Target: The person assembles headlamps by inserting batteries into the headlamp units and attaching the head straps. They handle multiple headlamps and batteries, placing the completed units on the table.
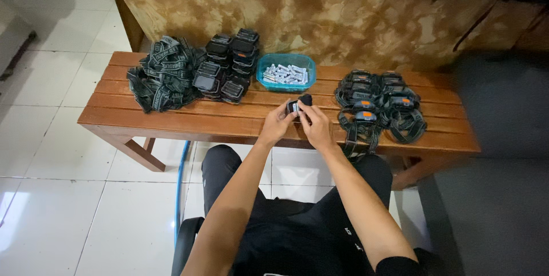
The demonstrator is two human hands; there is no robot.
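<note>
Right now I hold a small black headlamp body [299, 105] between both hands, my left hand [277, 125] and right hand [315, 127] closed on it above the wooden surface [171, 120]. Beyond sits a blue tray [286, 72] of batteries, strapped headlamps [378, 106] to my right, loose straps [163, 73] left.

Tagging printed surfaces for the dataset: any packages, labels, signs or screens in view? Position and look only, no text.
No signs or screens.
Pile of headbands: bench's left end, dark grey-green straps with pale woven lettering.
Plastic tub: bench's back middle, teal, rectangular with rounded corners, full of small pale cylinders.
Headlamp body: black, held by left hand and right hand; any label too small to tell.
</note>
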